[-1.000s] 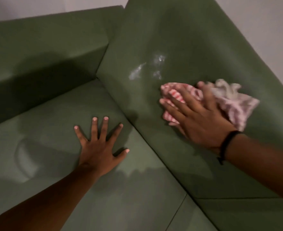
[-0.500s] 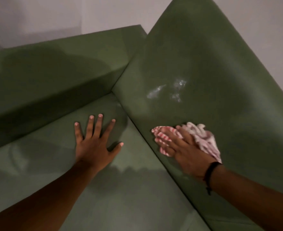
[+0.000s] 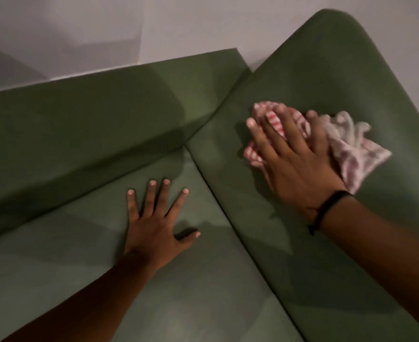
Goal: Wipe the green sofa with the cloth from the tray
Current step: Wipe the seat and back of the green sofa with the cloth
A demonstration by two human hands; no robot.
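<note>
The green sofa (image 3: 80,134) fills most of the view, with its armrest at the left and its backrest (image 3: 326,77) rising at the right. My right hand (image 3: 294,156) presses a crumpled red-and-white striped cloth (image 3: 351,149) flat against the backrest, fingers spread over it. A black band circles that wrist. On the seat cushion (image 3: 203,292) lies my left hand (image 3: 156,223), palm down with fingers spread, holding nothing. No white smear shows on the backrest around the cloth.
A pale wall (image 3: 105,28) stands behind the sofa. The backrest's rounded top edge (image 3: 339,13) is at the upper right. A seam (image 3: 228,213) runs between seat and backrest.
My right hand slid the cloth down the backrest, then back up over the spot with the white smears, which no longer show. The left hand stayed planted on the seat.
</note>
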